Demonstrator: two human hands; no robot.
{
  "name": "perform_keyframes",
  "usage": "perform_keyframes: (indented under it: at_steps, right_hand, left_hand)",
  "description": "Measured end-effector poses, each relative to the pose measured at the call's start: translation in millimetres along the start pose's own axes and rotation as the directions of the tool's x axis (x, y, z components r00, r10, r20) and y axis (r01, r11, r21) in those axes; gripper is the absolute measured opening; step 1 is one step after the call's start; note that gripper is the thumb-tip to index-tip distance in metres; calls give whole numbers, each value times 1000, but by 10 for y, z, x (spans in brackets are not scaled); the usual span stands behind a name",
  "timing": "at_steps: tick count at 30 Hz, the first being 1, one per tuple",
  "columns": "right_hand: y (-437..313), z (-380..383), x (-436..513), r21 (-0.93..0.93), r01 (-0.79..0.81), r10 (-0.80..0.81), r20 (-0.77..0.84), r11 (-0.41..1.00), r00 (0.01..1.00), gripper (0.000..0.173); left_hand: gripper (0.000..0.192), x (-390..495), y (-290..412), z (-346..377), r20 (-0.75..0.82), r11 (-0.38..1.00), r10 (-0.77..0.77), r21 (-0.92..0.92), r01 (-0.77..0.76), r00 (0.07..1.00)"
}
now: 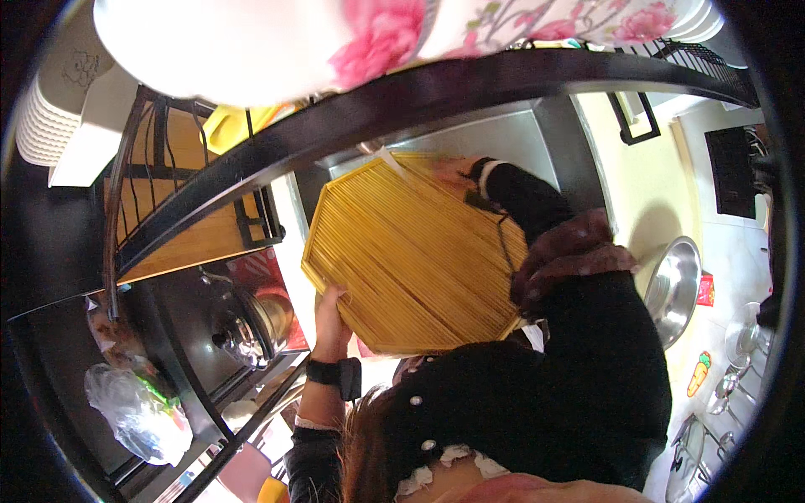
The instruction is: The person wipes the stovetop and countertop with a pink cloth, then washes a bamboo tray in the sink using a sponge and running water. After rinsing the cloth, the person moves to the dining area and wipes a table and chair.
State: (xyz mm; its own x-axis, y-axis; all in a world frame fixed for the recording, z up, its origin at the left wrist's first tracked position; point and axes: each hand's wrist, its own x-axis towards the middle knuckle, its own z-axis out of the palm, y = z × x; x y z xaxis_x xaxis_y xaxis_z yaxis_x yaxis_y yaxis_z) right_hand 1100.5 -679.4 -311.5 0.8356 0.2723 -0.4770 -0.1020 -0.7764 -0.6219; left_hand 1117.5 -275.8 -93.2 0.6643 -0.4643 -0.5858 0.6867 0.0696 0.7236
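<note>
A yellow octagonal slatted tray or mat, of bamboo by its look [409, 258], is tilted above a metal sink [516, 132]. My left hand [333, 320] grips its lower left edge, with the thumb on the face of it. At the upper right edge my right hand [453, 173] is blurred and lies on or against the slats; its fingers cannot be made out. Part of a faucet [374, 148] shows at the upper edge of the tray.
A black rack bar [377, 110] crosses above the sink, with floral-patterned ware [390, 38] over it. A steel basin [676, 292] stands at right. To the left are a pot with a glass lid [251, 333], a plastic bag [135, 409] and stacked white containers [50, 119].
</note>
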Motion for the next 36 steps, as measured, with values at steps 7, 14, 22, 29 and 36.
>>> perform_keyframes:
  at_steps: [7,14,22,29,36]
  right_hand:
    - [-963,358,-782,-30,190,-191,-296,981,936,52]
    - [-1489,281,-1465,-368,433,-530,-221,823,819,44]
    - [-1342,263,-1552,-239,148,-177,-105,960,979,47]
    - [-1944,266,-1717,148,287,-269,-129,946,954,66]
    - [-1022,253,-2033,130,-182,192,-71,975,979,66]
  left_hand:
    - [47,99,-85,-49,-90,998,-39,-46,35,995]
    - [48,-80,46,-101,-96,998,55,-28,-58,994]
    - [44,-285,-159,457,-217,964,205,-121,-235,954]
    - [57,-266,-51,547,73,981,178,-87,-172,981]
    - [63,300,360,81,215,990,-135,-6,140,967]
